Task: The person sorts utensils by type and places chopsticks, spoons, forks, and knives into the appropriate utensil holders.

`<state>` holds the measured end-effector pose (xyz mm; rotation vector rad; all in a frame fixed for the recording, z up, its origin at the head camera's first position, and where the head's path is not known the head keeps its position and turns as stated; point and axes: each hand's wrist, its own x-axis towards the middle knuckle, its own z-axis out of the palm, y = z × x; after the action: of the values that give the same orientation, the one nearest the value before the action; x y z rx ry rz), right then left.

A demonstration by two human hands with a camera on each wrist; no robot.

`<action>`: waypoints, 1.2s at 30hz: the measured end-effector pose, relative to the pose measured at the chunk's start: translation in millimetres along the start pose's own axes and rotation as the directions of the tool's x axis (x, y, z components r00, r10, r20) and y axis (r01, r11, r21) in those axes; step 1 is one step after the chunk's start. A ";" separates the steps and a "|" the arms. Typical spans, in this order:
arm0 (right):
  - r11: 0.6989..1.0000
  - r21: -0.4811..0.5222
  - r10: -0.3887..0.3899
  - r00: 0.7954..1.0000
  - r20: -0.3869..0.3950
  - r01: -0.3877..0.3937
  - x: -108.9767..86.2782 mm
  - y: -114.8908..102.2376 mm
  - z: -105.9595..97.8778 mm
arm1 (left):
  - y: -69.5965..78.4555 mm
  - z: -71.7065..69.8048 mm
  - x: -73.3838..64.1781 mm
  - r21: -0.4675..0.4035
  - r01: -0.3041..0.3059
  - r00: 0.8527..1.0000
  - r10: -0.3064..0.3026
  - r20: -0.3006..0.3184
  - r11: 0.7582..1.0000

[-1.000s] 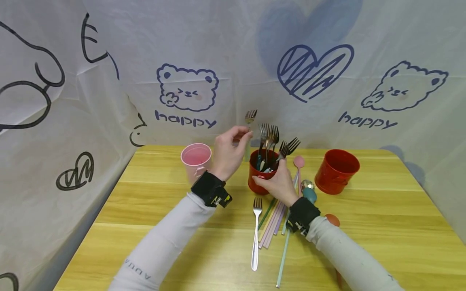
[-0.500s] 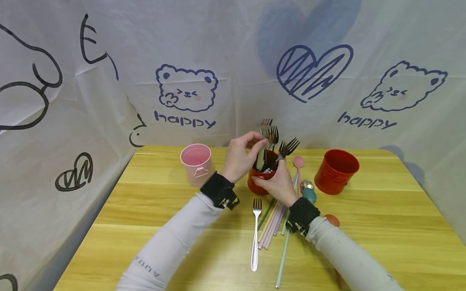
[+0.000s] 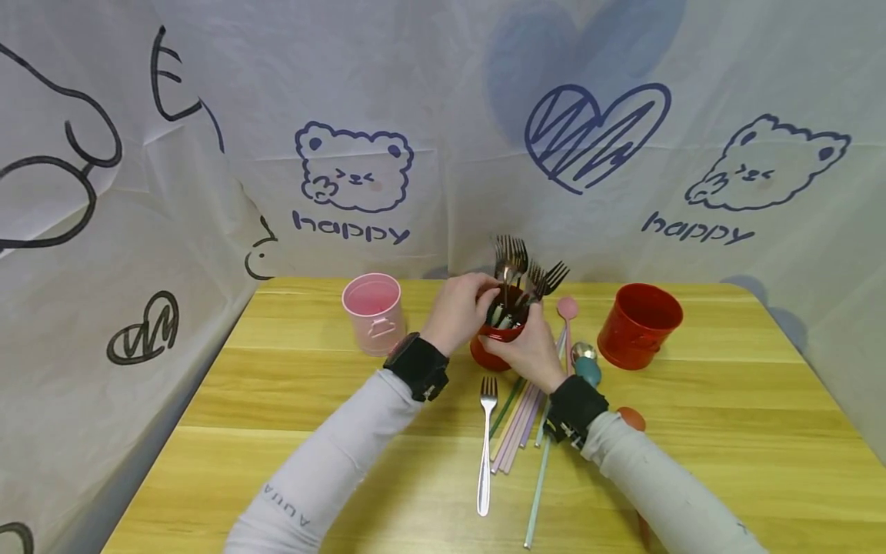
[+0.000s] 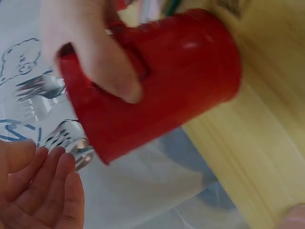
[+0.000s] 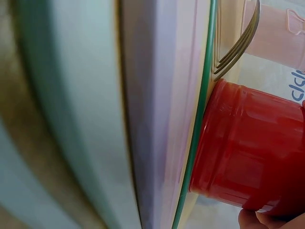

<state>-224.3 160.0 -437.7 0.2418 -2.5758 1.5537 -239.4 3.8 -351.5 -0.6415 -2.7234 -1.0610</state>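
My right hand (image 3: 529, 350) holds a small red bucket (image 3: 487, 355) by its rim; the thumb (image 4: 112, 71) presses on the bucket's side in the left wrist view. Several metal forks (image 3: 511, 258) stand tines up in this bucket, some leaning right. At the bucket's left rim is my left hand (image 3: 460, 308), its fingers loosely bent right beside the forks. In the left wrist view no handle shows between its fingers (image 4: 64, 191), and fork tines (image 4: 62, 136) appear just beyond them. A single fork (image 3: 487, 446) lies on the table in front of the bucket.
A pink bucket (image 3: 381, 327) stands at left, a second red bucket (image 3: 633, 338) at right. Pastel stick handles (image 3: 515, 431), a pink spoon (image 3: 567, 309), a teal spoon (image 3: 588, 372) and an orange spoon (image 3: 631, 419) lie near the right forearm.
My left hand has brought a fork from the left over the red bucket and lowered it among the others. The right hand has stayed on the bucket.
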 end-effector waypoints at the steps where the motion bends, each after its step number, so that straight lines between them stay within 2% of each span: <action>1: 1.000 0.001 0.001 1.000 0.001 -0.001 -0.3 -0.2 0.0 | -2.0 0.8 -1.1 0.012 0.007 1.000 -0.007 0.002 1.000; 9: 1.000 0.008 -0.003 1.000 -0.002 0.003 -0.1 -0.8 0.8 | -18.8 3.2 -12.6 0.016 0.038 0.999 -0.038 -0.014 0.999; 15: 1.000 0.014 0.007 1.000 -0.005 -0.007 -0.1 -0.6 0.7 | -30.8 1.7 -20.6 0.027 0.020 1.000 -0.020 -0.022 0.999; 26: 1.000 0.005 0.005 1.000 -0.022 -0.005 0.8 0.3 1.1 | -40.8 1.1 -39.2 0.058 0.074 0.996 -0.077 0.047 0.996; 31: 1.000 -0.004 0.017 1.000 -0.019 -0.017 0.5 -0.2 0.9 | -43.7 4.0 -48.7 0.067 0.064 0.993 -0.070 0.094 0.996; 36: 1.000 -0.012 0.027 0.999 -0.018 -0.027 0.1 -0.3 0.7 | -44.7 8.0 -61.3 0.038 0.044 0.983 -0.050 0.175 0.998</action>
<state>-224.4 159.2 -437.7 0.1924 -2.5847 1.5421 -203.9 -40.7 -402.2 -0.7000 -2.9144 -1.0113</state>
